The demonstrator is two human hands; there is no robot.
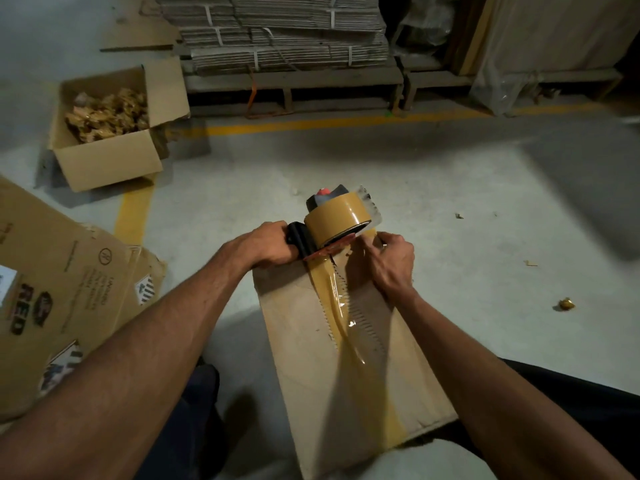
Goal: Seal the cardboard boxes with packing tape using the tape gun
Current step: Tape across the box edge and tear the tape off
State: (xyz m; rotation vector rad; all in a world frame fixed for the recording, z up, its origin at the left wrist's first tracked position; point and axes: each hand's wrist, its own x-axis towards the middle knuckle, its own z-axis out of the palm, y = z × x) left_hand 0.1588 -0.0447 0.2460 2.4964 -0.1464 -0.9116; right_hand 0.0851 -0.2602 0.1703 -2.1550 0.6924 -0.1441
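The left hand [268, 245] is closed round the tape gun [332, 223] handle at the box's [294, 327] far edge. The right hand [389, 263], fingers curled, presses the tape [337, 306] there. Bare floor [415, 174] lies beyond and right.

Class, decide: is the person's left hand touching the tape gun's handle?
Touching. The head view shows the left hand wrapped around the black handle of the tape gun.

Single head cam, wide-angle, fwd and down, close over forearms, floor [450, 209] beyond.
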